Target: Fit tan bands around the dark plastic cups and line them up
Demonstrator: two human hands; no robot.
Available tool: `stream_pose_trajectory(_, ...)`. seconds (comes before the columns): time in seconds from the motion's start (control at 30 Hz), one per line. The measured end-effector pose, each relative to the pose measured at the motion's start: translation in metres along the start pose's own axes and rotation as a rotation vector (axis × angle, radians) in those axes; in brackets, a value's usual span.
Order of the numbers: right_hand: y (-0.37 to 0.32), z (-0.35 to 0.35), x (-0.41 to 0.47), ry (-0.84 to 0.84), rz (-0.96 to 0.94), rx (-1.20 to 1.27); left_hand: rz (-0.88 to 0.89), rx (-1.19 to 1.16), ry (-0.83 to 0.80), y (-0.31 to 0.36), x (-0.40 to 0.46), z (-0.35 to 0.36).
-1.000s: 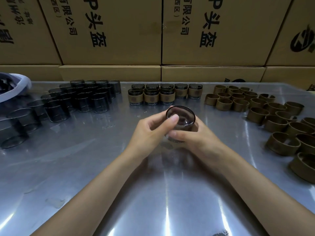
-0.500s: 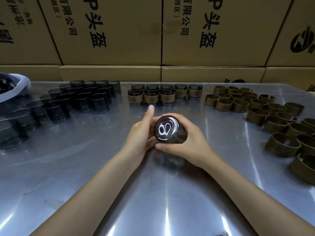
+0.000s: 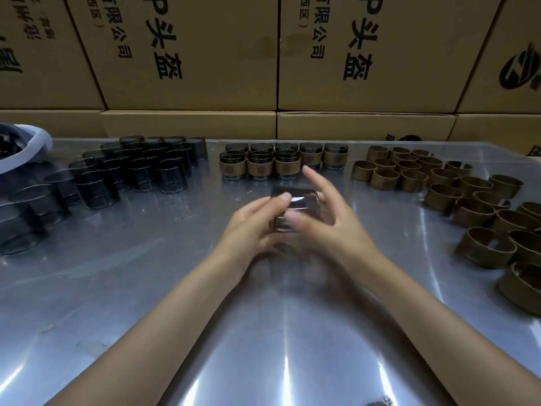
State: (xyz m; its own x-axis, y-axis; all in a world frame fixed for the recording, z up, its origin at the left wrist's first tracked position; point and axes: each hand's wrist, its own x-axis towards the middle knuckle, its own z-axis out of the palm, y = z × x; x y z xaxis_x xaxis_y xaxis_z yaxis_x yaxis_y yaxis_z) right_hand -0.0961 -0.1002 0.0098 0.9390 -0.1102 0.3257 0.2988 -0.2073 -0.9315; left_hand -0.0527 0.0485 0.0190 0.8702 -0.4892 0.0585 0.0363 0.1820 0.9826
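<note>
Both forearms reach in from the near edge of the steel worktop (image 3: 146, 288) and meet above its middle, where a single dark plastic cup (image 3: 295, 208) is held off the surface between the two hands. The left hand (image 3: 251, 227) grips the cup from its left side, thumb curled over the upper edge and the other fingers tucked underneath, out of sight. The right hand (image 3: 330, 221) is at the cup's right side with its thumb against the near face; its index finger points straight out toward the far edge and the remaining fingers are loosely spread, so it touches rather than clasps. Motion blur smears both hands and the cup, so which way the cup's mouth faces cannot be told, and no band is seen on it.

Along the far edge at the centre stands a row of banded cups (image 3: 285, 162), two deep on the left part. Bare dark cups (image 3: 140, 168) crowd the far left, the nearest ones cut by the frame edge. Loose tan bands (image 3: 468, 200) spread across the right side, several cropped at the right edge. A white-rimmed container (image 3: 26, 148) shows only partly at far left. Cardboard cartons (image 3: 205, 68) wall the far side.
</note>
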Motion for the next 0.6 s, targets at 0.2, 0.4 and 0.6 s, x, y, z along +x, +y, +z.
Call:
stream_pose_trajectory(0.2, -0.001, -0.011, 0.003, -0.06, 0.348, 0.18, 0.069, -0.045, -0.179, 0.001, 0.004, -0.008)
stream_pose_trajectory(0.4, 0.003, -0.016, 0.004, -0.11, 0.258, 0.377, 0.072, -0.099, -0.175, 0.001, 0.008, -0.014)
stream_pose_trajectory(0.6, 0.009, -0.017, 0.002, -0.188, 0.146, 0.49, -0.044, 0.249, -0.098, 0.001, 0.007, -0.015)
